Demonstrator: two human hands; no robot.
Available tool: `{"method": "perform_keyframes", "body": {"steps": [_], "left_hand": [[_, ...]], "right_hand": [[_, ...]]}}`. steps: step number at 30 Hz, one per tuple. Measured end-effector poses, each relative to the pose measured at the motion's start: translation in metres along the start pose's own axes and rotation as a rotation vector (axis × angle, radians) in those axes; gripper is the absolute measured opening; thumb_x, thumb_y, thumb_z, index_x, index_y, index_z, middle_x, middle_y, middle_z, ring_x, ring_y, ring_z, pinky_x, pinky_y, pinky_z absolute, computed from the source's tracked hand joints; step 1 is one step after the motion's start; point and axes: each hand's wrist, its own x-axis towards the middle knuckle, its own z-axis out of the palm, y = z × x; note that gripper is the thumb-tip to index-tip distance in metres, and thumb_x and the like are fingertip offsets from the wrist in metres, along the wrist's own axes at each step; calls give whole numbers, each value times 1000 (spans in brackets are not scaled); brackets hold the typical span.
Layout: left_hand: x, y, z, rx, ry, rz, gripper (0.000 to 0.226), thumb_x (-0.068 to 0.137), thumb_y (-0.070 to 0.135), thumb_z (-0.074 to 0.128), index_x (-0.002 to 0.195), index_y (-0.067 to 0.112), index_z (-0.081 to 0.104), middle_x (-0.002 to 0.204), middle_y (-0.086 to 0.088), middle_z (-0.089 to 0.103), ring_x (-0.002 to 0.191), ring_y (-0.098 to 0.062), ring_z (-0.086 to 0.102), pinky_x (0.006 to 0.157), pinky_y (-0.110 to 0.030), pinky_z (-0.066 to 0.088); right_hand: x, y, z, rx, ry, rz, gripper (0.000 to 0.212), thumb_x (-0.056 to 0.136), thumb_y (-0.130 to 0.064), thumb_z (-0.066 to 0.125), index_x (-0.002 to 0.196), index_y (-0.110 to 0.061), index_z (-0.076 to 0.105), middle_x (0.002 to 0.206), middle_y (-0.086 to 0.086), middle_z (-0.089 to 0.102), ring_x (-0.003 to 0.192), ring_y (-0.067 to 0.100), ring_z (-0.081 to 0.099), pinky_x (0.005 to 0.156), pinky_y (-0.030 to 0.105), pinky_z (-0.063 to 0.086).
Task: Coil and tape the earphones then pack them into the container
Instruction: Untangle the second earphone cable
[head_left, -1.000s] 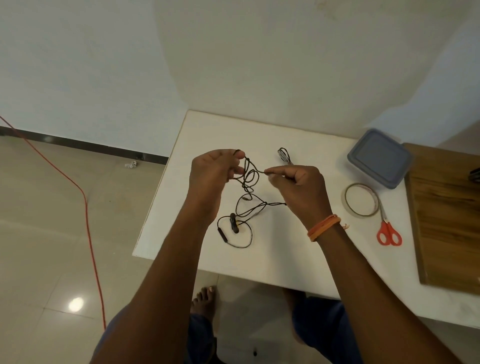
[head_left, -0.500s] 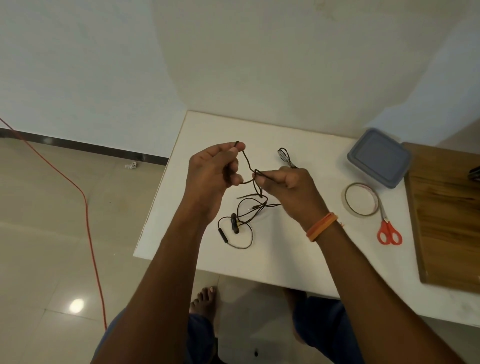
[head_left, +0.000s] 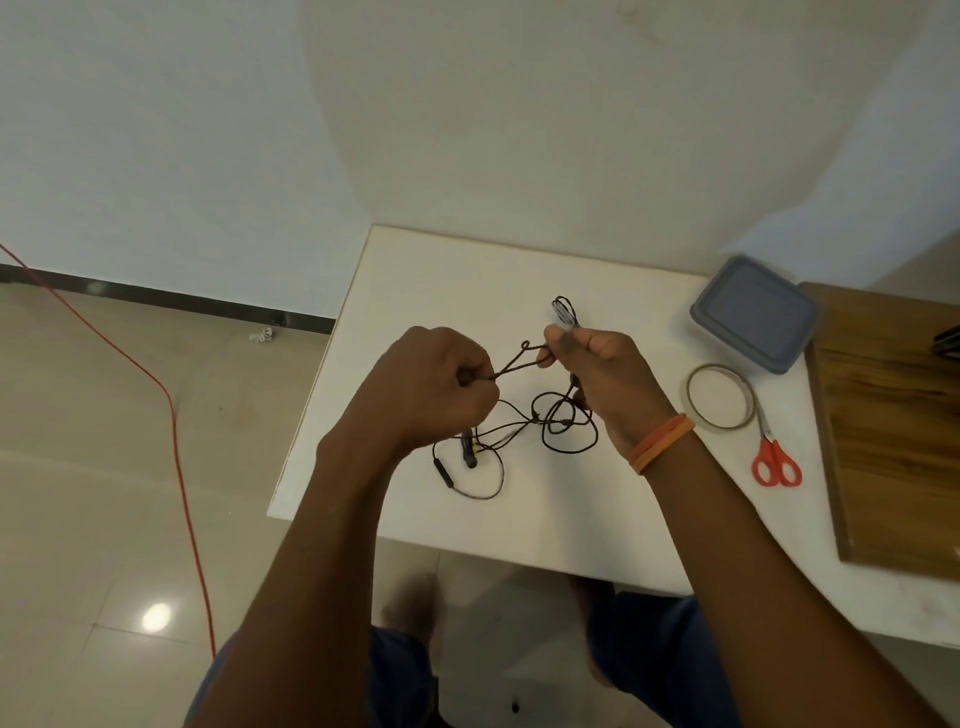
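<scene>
Our left hand (head_left: 436, 384) has its fingers (head_left: 470, 375) curled tight, pinching the black earphones (head_left: 519, 426) cord; our right hand (head_left: 597, 374) is closed the same way on the cord's other side, so a short doubled stretch runs taut between them at mid-frame. Below, the rest of the one thin cord hangs in loose tangled loops onto the white counter (head_left: 415, 270), its inline remote lying at lower left. To the right we count one grey lidded container (head_left: 756, 314), one tape roll (head_left: 719, 397) and one pair of red-handled scissors (head_left: 774, 457), beside one wooden board (head_left: 893, 415).
</scene>
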Motion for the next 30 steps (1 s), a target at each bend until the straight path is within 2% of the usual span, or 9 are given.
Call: {"method": "perform_keyframes", "body": {"steps": [5, 9, 11, 14, 18, 21, 24, 27, 30], "left_hand": [[5, -7, 12, 429, 197, -24, 30, 87, 17, 52, 107, 27, 72, 94, 3, 72, 95, -20, 61, 79, -34, 29], [6, -7, 6, 494, 392, -63, 39, 79, 8, 53, 116, 15, 64, 129, -6, 63, 97, -30, 59, 76, -37, 29], [8, -8, 2, 459, 433, -187, 44, 77, 4, 50, 121, 6, 53, 139, -16, 54, 93, -36, 60, 73, -40, 35], [8, -7, 1, 232, 502, -289, 60, 79, -4, 44, 139, -1, 36, 123, -24, 60, 77, -36, 57, 68, -35, 34], [10, -6, 3, -283, 471, -284, 70, 90, 3, 50, 154, 14, 24, 95, 10, 66, 65, -8, 54, 61, -21, 38], [12, -4, -9, -954, 459, -316, 52, 96, 12, 57, 144, 14, 37, 118, 12, 69, 85, -4, 67, 74, -19, 45], [14, -10, -14, -1263, 406, -273, 18, 100, 12, 49, 118, 8, 46, 87, 4, 70, 68, -16, 64, 78, -28, 44], [11, -14, -13, -1368, 310, -327, 20, 101, 17, 48, 112, 7, 61, 63, 5, 44, 48, -10, 36, 57, -26, 42], [8, -12, -15, -1171, 270, -344, 22, 98, 21, 50, 100, 12, 71, 57, 6, 31, 47, -10, 23, 52, -27, 24]], "right_hand": [[0, 2, -2, -8, 1, -35, 28, 94, -32, 61, 80, -13, 76, 83, -9, 73, 70, -13, 60, 60, 0, 38], [0, -1, -3, 36, 59, -29, 27, 91, -29, 67, 81, -6, 76, 81, 0, 75, 49, -1, 50, 48, 6, 36], [0, -1, -7, 36, 81, -19, 23, 88, -31, 70, 79, -11, 77, 81, -2, 75, 54, -3, 54, 48, 6, 35], [0, -2, -8, 14, 84, -14, 19, 86, -30, 72, 78, -13, 76, 81, -4, 75, 62, -8, 59, 49, 5, 36], [-1, -3, -10, 0, 168, 2, 21, 86, -28, 72, 78, -9, 76, 62, -8, 67, 48, -6, 52, 48, 6, 34], [1, 0, -17, 24, 245, 71, 23, 87, -27, 71, 82, -5, 76, 45, -17, 56, 40, -4, 47, 51, 12, 31], [3, 3, -21, 32, 291, 115, 24, 87, -28, 70, 84, -5, 75, 38, -19, 50, 36, -2, 43, 51, 16, 30], [4, 5, -23, 43, 350, 123, 24, 90, -28, 67, 85, -6, 74, 35, -21, 45, 36, -3, 42, 55, 19, 31], [7, 6, -27, 77, 413, 131, 23, 93, -28, 63, 79, -12, 71, 32, -21, 40, 42, 0, 43, 60, 21, 33]]}}
